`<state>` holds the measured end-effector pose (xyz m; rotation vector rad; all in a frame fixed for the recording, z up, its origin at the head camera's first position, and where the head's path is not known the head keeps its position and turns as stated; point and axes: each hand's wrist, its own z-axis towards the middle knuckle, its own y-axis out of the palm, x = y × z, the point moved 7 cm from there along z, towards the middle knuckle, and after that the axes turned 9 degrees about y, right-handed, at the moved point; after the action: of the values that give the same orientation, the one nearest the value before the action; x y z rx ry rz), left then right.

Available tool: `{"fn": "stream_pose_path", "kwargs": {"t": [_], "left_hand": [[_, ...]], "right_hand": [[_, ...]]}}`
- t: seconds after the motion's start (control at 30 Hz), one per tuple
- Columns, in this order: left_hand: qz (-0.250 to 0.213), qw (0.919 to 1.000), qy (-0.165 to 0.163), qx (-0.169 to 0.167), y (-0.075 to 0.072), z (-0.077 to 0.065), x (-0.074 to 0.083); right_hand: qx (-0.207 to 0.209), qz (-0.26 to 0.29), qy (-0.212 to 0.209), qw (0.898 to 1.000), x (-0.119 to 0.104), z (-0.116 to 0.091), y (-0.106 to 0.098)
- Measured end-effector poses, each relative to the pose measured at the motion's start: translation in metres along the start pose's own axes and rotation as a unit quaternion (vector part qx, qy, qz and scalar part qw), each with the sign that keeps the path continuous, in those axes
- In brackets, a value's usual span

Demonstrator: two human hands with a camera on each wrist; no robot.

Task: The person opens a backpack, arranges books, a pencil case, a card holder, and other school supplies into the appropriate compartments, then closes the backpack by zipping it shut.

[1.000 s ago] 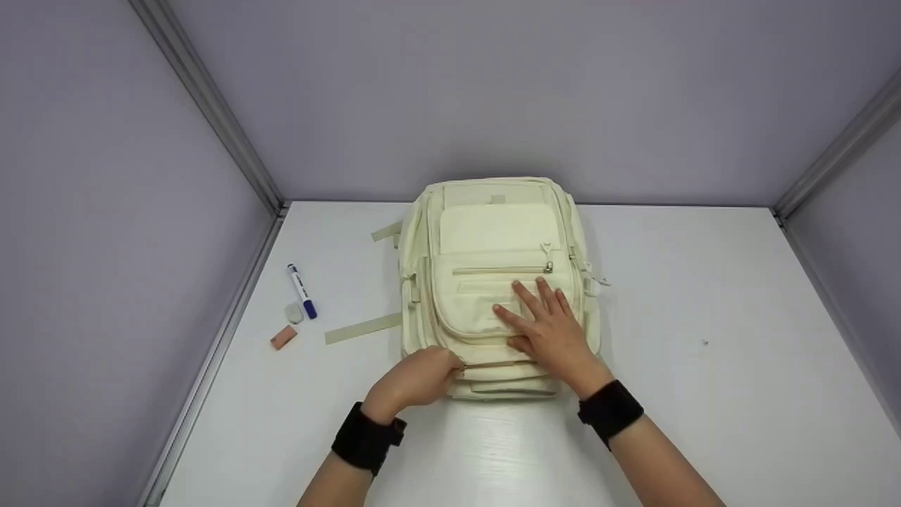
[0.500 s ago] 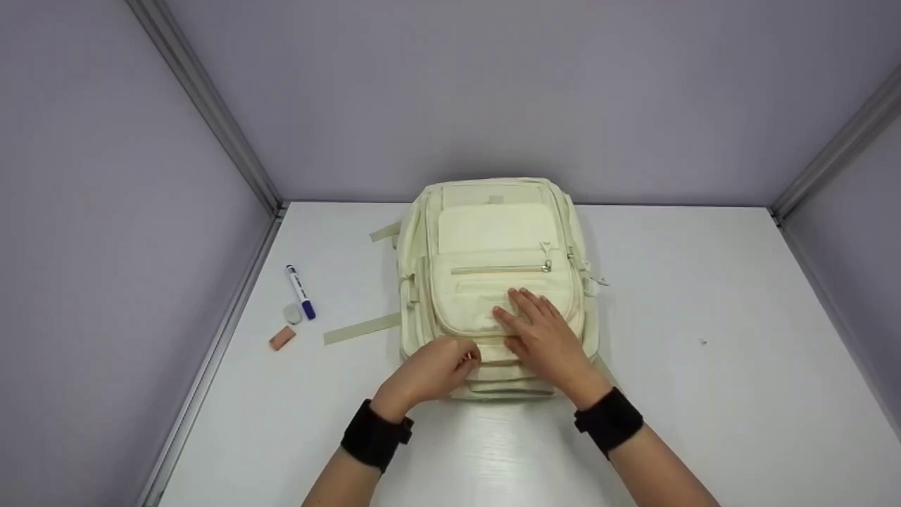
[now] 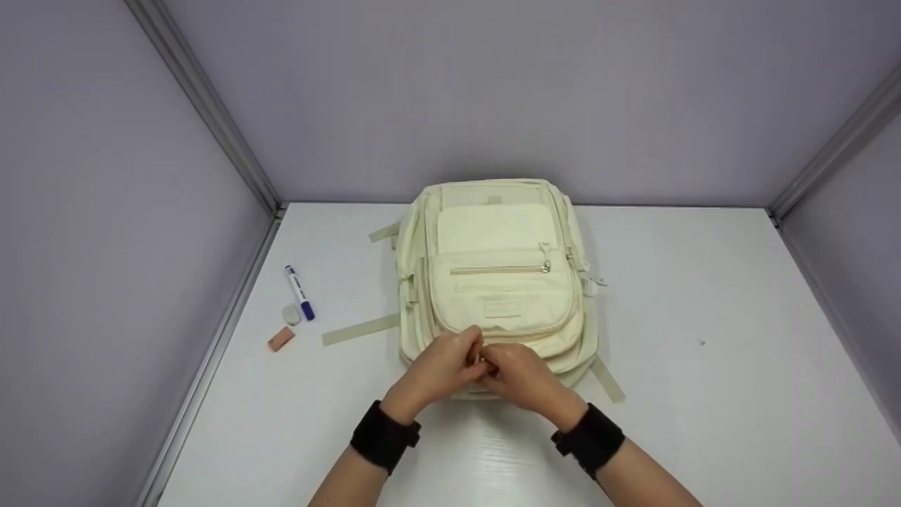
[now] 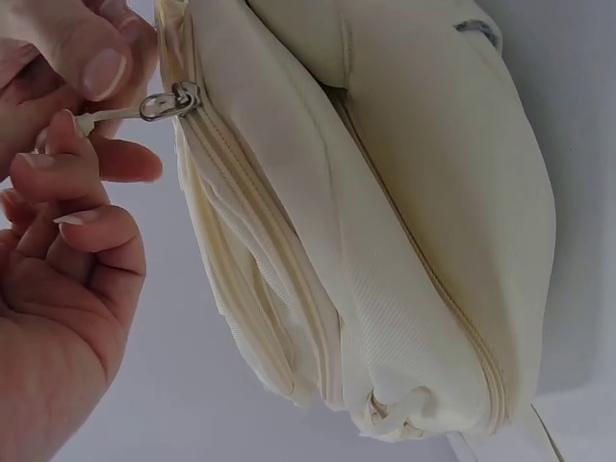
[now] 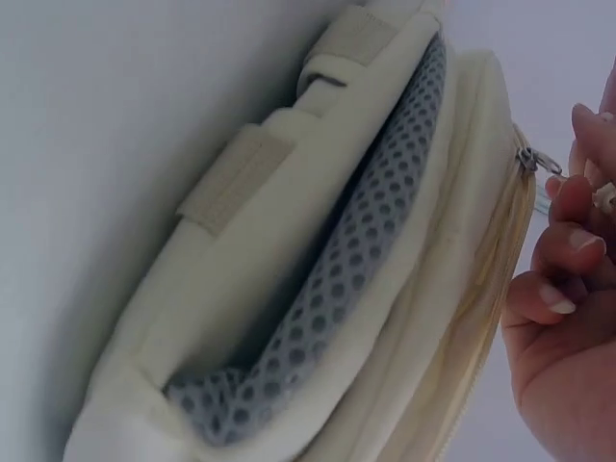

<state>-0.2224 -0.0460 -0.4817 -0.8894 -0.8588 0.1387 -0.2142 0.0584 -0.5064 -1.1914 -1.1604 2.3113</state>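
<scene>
Head view: pale lilac-grey wall panels (image 3: pixel 493 91), grey metal corner rails (image 3: pixel 232 134), smooth white table (image 3: pixel 704 282). Cream fabric backpack (image 3: pixel 503 229) lies front up, mid-table, far end near the wall; rounded corners, stacked pockets, short zip across the front. Flat beige webbing straps (image 3: pixel 360 329) stick out left and near right. Left side of table: white marker with blue cap (image 3: pixel 300 292), light grey rounded piece (image 3: pixel 291 315), salmon-pink block (image 3: pixel 281 339), grouped well apart from the bag. Left hand (image 3: pixel 438 367) and right hand (image 3: pixel 522 377) meet over the bag's near end, fingers curled, blocking part of the lower pocket. Black wristbands (image 3: pixel 383 438) on both.

Left wrist view: soft creased panels, zip tracks. Metal zipper slider (image 4: pixel 178 100) carries a thin cream pull cord (image 4: pixel 117 114); both hands' fingertips pinch around it.

Right wrist view: grey dotted mesh (image 5: pixel 356 226) lines a gaping side pocket; stitched webbing tabs beside it. Curled fingers at right, by the slider.
</scene>
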Motion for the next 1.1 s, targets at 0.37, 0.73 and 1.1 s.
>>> {"fn": "stream_pose_path", "kwargs": {"t": [0.37, 0.73, 1.1], "left_hand": [[0.01, 0.9947, 0.088, 0.052, -0.017, -0.003, -0.006], [0.122, 0.9894, 0.078, 0.011, -0.005, -0.009, -0.045], [0.173, 0.9782, 0.107, 0.041, -0.005, -0.01, -0.056]], "right_hand": [[0.009, 0.024, 0.057, 0.998, 0.003, 0.002, 0.001], [0.016, -0.013, 0.083, 0.996, 0.01, -0.001, -0.005], [-0.019, -0.01, 0.082, 0.996, 0.017, -0.014, -0.007]]}}
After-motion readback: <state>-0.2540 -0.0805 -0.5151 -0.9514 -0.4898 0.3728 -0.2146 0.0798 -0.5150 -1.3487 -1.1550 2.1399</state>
